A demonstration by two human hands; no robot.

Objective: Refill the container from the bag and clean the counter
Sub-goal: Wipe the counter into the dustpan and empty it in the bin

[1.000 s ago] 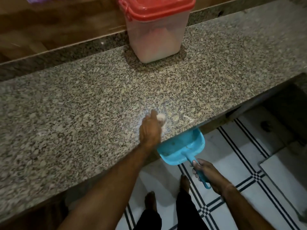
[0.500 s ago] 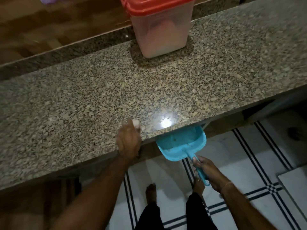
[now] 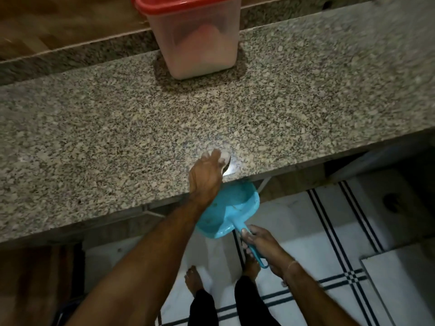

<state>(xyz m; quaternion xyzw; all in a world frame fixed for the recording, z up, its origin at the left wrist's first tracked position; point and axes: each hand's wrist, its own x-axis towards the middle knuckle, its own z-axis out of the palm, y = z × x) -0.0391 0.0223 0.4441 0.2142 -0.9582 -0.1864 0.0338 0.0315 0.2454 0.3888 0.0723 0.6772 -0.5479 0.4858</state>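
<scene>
We see the left hand (image 3: pixel 205 177) palm-down on the granite desk (image 3: pixel 98 128) near its front edge, fingers curled over a small pale object (image 3: pixel 224 157) we cannot identify. The right hand (image 3: pixel 263 247) is clenched around the handle of a blue dustpan (image 3: pixel 226 215), held just below the desk edge, beneath the left hand. The container (image 3: pixel 195 41), with its red lid (image 3: pixel 179 4) on, stands at the back of the desk, well apart from both hands.

A home kitchen: a long speckled grey granite surface (image 3: pixel 117 137) carries a translucent plastic storage container with a red lid (image 3: pixel 197 36), above a white tiled floor with dark striped lines (image 3: pixel 348 231).
</scene>
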